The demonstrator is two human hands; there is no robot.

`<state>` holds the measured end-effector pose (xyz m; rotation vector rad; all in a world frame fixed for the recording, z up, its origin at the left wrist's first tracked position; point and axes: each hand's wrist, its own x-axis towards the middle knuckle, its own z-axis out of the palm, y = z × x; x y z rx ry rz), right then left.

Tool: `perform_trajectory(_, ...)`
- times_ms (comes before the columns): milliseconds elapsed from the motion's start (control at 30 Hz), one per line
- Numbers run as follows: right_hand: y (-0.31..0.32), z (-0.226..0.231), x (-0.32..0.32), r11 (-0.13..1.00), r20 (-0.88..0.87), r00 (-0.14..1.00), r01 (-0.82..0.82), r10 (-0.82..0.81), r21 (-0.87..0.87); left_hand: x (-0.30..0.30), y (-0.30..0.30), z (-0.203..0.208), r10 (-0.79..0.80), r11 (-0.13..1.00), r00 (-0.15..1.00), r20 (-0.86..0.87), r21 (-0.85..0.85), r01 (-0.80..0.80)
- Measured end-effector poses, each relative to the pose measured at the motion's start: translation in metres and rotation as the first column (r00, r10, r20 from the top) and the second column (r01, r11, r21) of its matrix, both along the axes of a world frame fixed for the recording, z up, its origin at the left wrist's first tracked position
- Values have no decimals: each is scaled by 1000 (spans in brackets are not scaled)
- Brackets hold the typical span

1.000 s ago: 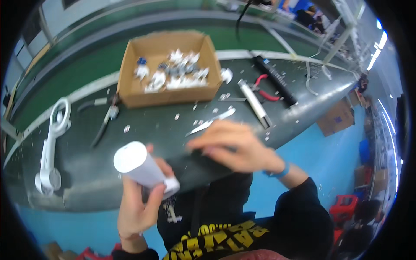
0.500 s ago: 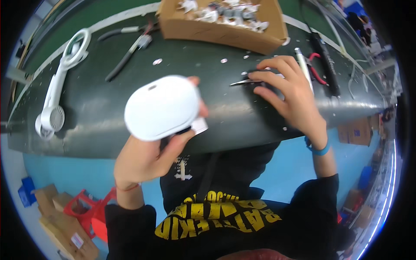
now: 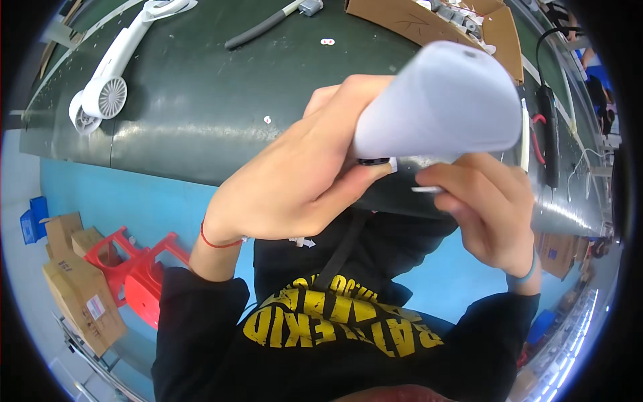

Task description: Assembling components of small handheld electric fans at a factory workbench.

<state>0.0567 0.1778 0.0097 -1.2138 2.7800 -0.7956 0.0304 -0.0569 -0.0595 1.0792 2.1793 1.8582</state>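
Left hand [image 3: 301, 164] up, fingers wrapped round a smooth, rounded white housing [image 3: 442, 100] at 2 o'clock; right hand [image 3: 485, 208], 3 o'clock, pinching a slim pale tool [image 3: 422, 189]! Glossy green counter [image 3: 187, 110], curved near edge, gives room toward the ribbed white device [image 3: 106, 97] at 10 o'clock.

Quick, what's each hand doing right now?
Left hand: closed, holding the white rounded casing.
Right hand: closed, pinching a thin pale piece; exactly what cannot be told.
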Motion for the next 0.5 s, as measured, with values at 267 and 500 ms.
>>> perform_trajectory(267,-20,-3,-16,1000,-206,979,-10,15,25,0,-1,10,2,997,971,-238,-71,-20)
perform_trajectory(500,-16,-2,-21,996,-168,985,-27,41,84,-3,-4,5,-39,999,969,-243,16,44)
